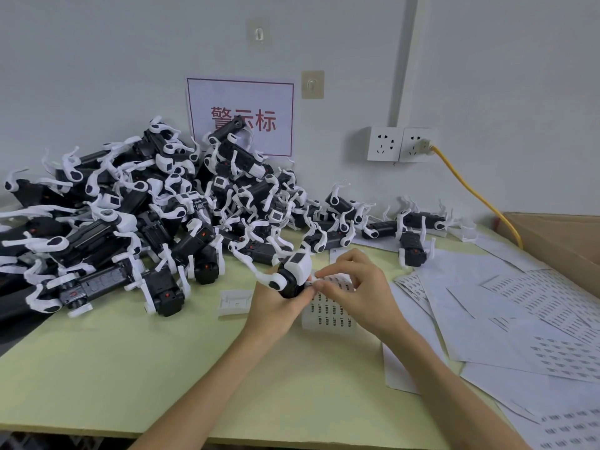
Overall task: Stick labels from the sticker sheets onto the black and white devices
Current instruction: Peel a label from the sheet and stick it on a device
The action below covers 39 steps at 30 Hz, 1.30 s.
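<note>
My left hand grips a black and white device just above the table, its white arm pointing left. My right hand pinches at the device's right end with thumb and fingertips; a small white label seems to be between them, too small to be sure. Under both hands lies a sticker sheet with rows of small printed labels. A big pile of the same devices fills the left and back of the table. A few more devices lie in a row at the back right.
Several more sticker sheets are spread over the right side of the table. A cardboard box stands at the far right. A yellow cable runs from a wall socket. A small white plastic part lies left of my hands.
</note>
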Available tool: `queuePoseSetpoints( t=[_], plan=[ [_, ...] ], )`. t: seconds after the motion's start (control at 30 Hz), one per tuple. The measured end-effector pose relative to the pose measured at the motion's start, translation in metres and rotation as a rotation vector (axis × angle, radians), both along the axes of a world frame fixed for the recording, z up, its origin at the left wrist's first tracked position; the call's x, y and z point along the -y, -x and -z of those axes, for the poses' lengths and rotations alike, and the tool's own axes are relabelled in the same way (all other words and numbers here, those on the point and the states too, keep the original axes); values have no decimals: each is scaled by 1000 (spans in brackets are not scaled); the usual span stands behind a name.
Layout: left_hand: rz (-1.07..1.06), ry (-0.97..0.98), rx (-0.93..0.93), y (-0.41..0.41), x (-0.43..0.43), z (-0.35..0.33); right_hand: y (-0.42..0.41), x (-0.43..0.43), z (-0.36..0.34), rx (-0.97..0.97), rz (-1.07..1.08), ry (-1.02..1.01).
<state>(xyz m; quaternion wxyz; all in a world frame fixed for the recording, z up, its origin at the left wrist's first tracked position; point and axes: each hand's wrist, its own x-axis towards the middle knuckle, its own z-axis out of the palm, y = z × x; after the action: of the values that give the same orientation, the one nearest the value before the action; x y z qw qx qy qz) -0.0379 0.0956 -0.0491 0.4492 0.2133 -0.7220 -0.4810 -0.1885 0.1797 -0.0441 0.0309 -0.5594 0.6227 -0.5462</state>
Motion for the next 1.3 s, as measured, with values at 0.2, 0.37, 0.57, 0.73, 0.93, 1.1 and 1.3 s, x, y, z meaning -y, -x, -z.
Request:
queuePoseSetpoints(
  t=[0.2,0.37,0.57,0.73,0.93,1.1,1.3],
  plan=[
    [17,36,116,-2,1,4,0,0,1,-96,70,-6],
    [17,39,153,-2,1,3,2,-2,-1,-113,63,-16],
    [25,83,250,-4,-1,3,2,-5,-7,-3,40,-23],
    [35,81,283,-4,-3,4,7,-4,-6,126,61,-82],
    [91,70,268,-3,-1,5,11,-1,-6,199,83,-98],
    [62,21,306,-1,3,7,16,-2,-8,364,68,-22],
    [38,-61,164,0,1,2,16,-3,-8,431,16,13]
  ],
)
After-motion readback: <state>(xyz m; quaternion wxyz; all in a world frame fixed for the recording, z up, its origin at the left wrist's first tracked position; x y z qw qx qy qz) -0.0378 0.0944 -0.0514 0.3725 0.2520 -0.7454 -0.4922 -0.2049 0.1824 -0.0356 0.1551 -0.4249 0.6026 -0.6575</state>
